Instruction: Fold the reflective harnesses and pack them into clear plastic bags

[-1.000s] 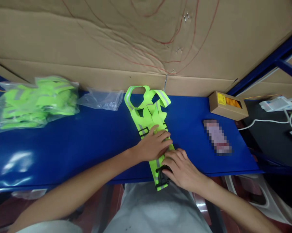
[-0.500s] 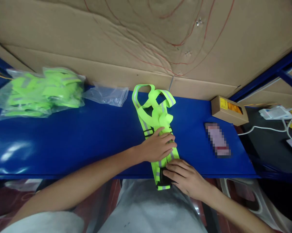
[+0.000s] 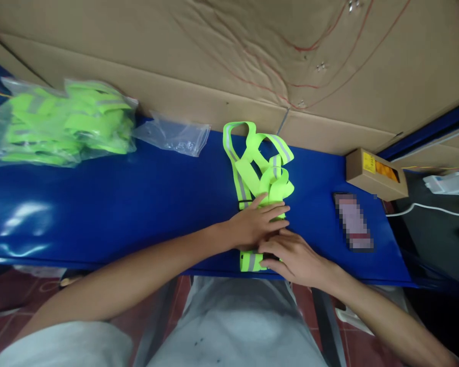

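A fluorescent yellow-green reflective strap vest [image 3: 248, 173] with grey stripes lies on the blue table, its loops spread toward the cardboard wall. Across its middle my left hand [image 3: 254, 221] rests flat, fingers stretched out over the straps. Just nearer to me, my right hand [image 3: 290, 255] curls its fingers on the folded near end of the vest, close to the table's front edge. My two hands almost touch, and they hide the part of the straps between them. A black slider shows on the left strap.
Bagged yellow-green straps [image 3: 69, 125] lie at the back left, beside a flat clear plastic bag [image 3: 176, 135]. To the right are a phone [image 3: 353, 221] with a blurred screen and a small cardboard box [image 3: 376, 173]. A cardboard wall [image 3: 137, 66] stands behind the blue table [image 3: 99, 204].
The near end of the vest, which hung over the table edge, is now folded back onto the table. My right hand has moved up closer to my left. The view has shifted slightly.
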`<state>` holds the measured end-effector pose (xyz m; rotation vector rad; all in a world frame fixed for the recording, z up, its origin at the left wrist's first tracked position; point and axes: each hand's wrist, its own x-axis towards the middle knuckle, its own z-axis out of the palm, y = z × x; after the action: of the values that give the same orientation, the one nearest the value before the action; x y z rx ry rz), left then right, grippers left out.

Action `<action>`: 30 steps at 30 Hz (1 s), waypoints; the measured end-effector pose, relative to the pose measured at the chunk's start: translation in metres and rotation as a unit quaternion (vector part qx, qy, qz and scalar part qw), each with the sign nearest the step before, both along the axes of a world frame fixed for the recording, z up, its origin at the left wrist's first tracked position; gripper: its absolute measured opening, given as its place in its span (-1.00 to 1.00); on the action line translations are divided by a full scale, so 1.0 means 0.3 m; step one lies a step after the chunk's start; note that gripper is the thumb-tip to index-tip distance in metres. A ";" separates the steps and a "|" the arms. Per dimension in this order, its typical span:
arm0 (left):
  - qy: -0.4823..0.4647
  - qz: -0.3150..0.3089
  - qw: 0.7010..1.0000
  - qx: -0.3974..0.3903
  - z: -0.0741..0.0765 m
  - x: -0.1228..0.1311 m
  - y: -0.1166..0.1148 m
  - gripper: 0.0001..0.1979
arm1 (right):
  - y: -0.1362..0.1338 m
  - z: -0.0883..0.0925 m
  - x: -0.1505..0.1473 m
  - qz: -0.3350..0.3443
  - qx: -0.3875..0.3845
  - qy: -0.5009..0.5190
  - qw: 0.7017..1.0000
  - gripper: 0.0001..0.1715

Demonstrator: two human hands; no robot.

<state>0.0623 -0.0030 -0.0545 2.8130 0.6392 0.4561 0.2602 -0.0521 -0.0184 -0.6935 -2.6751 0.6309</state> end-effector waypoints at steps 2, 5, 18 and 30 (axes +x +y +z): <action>-0.006 0.002 1.000 -0.015 -0.005 -0.001 0.006 -0.49 | -0.009 -0.009 -0.007 -0.011 0.057 0.003 0.998 -0.77; -0.011 0.007 1.000 -0.013 -0.015 0.001 0.016 -0.58 | -0.024 -0.019 -0.013 -0.059 0.166 0.011 0.984 -0.75; -0.023 0.033 0.998 0.047 -0.038 -0.009 0.070 -0.71 | -0.091 -0.064 0.022 -0.056 0.225 -0.055 0.971 -0.15; -0.008 0.084 0.992 0.093 0.035 -0.097 0.191 -0.56 | -0.083 -0.053 -0.009 -0.049 0.125 -0.037 0.990 -0.39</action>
<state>0.0334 0.0543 -0.0441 2.9364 0.8783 0.5977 0.2576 -0.0771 -0.0343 -0.7826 -2.7025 0.2420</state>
